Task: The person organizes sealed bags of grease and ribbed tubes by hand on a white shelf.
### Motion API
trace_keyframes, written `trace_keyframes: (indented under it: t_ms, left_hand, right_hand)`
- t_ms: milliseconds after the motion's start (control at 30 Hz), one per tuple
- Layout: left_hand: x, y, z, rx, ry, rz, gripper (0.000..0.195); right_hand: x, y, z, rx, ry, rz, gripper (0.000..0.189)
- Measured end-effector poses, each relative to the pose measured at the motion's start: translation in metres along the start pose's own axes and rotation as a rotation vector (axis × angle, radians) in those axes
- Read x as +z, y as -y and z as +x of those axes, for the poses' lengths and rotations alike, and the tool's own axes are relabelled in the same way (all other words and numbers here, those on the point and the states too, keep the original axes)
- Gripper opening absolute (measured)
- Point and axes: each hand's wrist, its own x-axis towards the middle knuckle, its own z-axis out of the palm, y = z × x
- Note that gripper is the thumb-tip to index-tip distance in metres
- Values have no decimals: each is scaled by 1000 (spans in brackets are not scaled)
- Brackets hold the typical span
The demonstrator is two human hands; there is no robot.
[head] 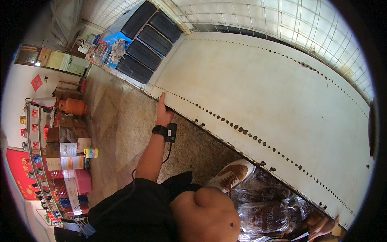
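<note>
A long white metal shelf panel (248, 81) spans the view in front of me, with rows of rusted holes along its near and far edges. My left hand (164, 113) grips its near edge towards the left end, the thumb on top and the fingers hidden underneath. A black strap with a small cabled box (171, 133) sits on that wrist. At the lower right, my right hand (325, 228) holds the same near edge, partly in shadow, with a digit reaching over the rim. My bent knee (208, 211) and a brown and white shoe (232, 175) are just below the panel.
Black packs (143, 54) stand stacked at the panel's far left end. A wire mesh (272, 18) runs behind it. Plastic-wrapped packages (266, 208) lie beneath the near edge. Across the floor stand an orange gas cylinder (74, 106), cartons (68, 133) and a rack of bottles (36, 151).
</note>
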Motion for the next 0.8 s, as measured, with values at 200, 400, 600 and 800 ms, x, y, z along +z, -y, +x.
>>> trace_keyframes:
  t_ms: [200,400,600,800]
  left_hand:
    - [7,-5,-2,-71,-51,16,57]
    - [-25,-17,17,-47,28,233,59]
    - [-25,2,21,498,482,891,95]
    - [-79,10,65,765,324,1120,76]
  right_hand:
    - [-3,4,-2,-6,30,-38,49]
    - [3,2,-23,-21,78,-82,49]
    - [-1,20,-37,-109,90,-171,48]
    - [59,10,-24,-178,260,56,29]
